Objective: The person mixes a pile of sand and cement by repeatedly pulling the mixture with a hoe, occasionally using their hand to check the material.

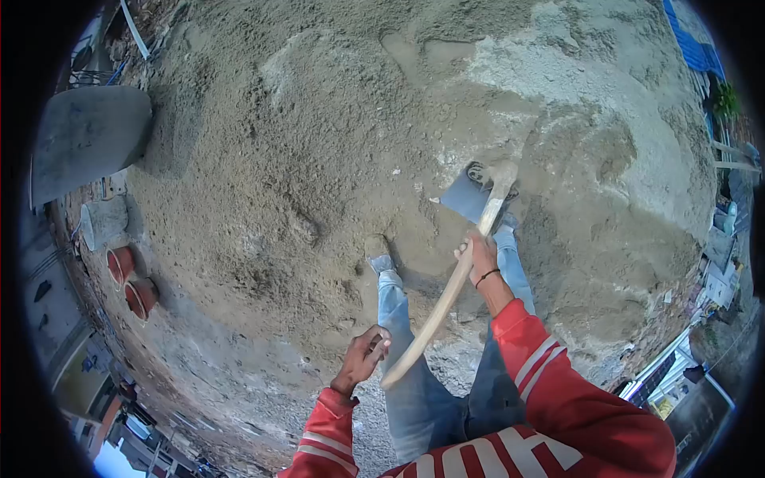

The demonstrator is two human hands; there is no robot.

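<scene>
My right hand (480,256) is wrapped around the pale wooden handle of a hoe (446,301), partway up from its head. The flat metal blade (465,196) is down by the sandy ground, just in front of my right foot. The handle slants back toward my body, its free end beside my left leg. My left hand (366,357) is off the handle, a little to the left of that end. Its fingers are curled in toward the thumb, and I see nothing between them.
A broad mound of grey-brown sandy mix (271,159) spreads around my feet, with a paler patch (550,64) at upper right. At left are a large grey metal pan (94,139), a whitish bucket (103,223) and two reddish buckets (141,297). Blue sheeting (692,44) hangs at upper right.
</scene>
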